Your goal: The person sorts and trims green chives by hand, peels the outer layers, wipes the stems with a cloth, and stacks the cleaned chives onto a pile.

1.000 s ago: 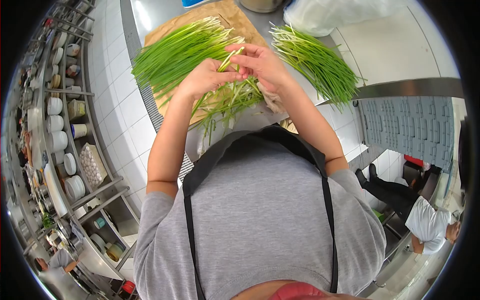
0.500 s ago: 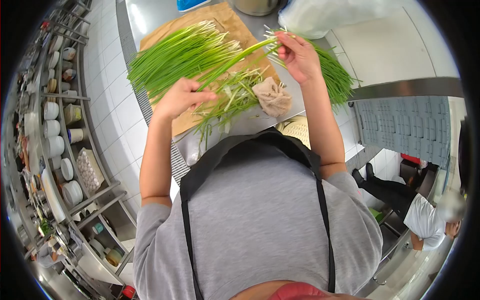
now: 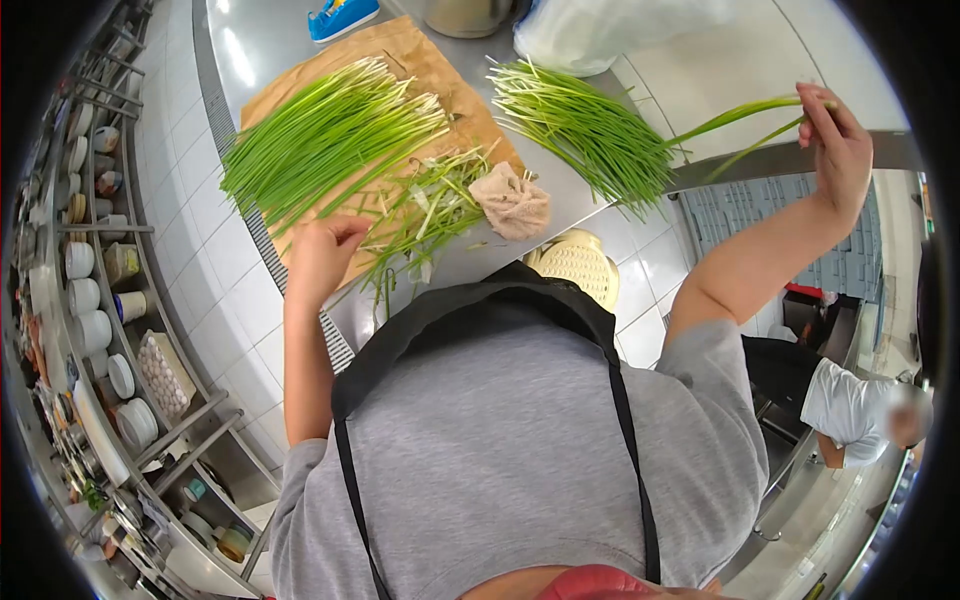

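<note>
My right hand (image 3: 838,150) is stretched far out to the right, its fingers closed on the pale ends of a few long green chives (image 3: 735,118). Their green tips hang toward a pile of chives (image 3: 590,130) on the right side of the counter. My left hand (image 3: 325,255) is at the front left edge of the brown paper (image 3: 290,85); its fingers are pinched together, and what they hold, if anything, I cannot make out. Close to it lie loose trimmings (image 3: 425,205) and a crumpled beige cloth (image 3: 512,202). A large bunch of chives (image 3: 335,135) covers the paper.
A metal pot (image 3: 465,15), a blue packet (image 3: 342,18) and a white plastic bag (image 3: 570,40) stand at the back. Below the counter edge is a cream-coloured basket (image 3: 578,265). Shelves of dishes (image 3: 95,330) line the left. Another person (image 3: 850,400) is at the far right.
My right hand has swung out to the right with chives, away from the middle of the counter. My left hand has come off those stalks and moved lower and left.
</note>
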`<act>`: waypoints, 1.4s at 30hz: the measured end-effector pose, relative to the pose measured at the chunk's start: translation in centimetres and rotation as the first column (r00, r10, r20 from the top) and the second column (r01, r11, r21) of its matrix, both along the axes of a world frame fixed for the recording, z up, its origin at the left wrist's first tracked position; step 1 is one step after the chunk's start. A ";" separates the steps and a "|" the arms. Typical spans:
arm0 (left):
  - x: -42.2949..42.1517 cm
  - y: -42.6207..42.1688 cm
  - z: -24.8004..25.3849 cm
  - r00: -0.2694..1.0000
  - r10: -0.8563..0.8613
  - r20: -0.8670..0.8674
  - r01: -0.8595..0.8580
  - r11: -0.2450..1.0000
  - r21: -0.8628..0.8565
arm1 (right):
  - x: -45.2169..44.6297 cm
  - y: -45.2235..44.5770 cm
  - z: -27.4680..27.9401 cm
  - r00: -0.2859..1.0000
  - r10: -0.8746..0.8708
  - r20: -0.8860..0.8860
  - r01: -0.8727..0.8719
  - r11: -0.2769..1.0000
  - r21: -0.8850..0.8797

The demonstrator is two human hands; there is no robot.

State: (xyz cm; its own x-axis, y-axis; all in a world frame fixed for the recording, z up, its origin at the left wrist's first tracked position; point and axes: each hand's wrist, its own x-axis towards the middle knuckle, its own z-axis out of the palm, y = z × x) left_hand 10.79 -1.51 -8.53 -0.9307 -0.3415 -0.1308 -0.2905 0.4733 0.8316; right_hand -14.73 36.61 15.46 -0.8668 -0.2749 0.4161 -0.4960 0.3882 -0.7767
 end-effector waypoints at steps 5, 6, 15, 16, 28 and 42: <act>-0.8 2.5 1.6 0.998 -0.037 0.052 0.049 0.966 -0.254 | -2.7 -7.1 -3.1 0.999 -0.034 -0.022 0.040 0.680 0.732; -1.0 2.7 1.8 0.996 -0.046 0.071 0.065 0.954 -0.293 | -5.9 -7.9 -7.3 0.976 0.176 -0.126 0.000 0.583 0.813; -0.9 3.1 1.3 0.980 -0.115 -0.163 0.020 0.870 -0.492 | -2.5 -17.3 -18.4 0.923 0.330 -0.198 -0.094 0.694 0.714; -1.0 3.2 1.2 0.989 -0.072 -0.133 0.007 0.899 -0.437 | -0.2 -17.7 -17.8 0.931 0.330 -0.158 -0.137 0.715 0.686; -7.4 9.0 3.4 0.920 -0.338 -0.197 0.332 0.941 -0.064 | 8.3 -10.3 -21.0 0.829 0.497 0.256 -0.553 0.798 0.240; -9.6 11.0 0.7 0.908 -0.281 -0.310 0.291 0.957 -0.014 | 9.5 -10.7 -23.7 0.975 0.223 -0.010 -0.223 0.974 0.035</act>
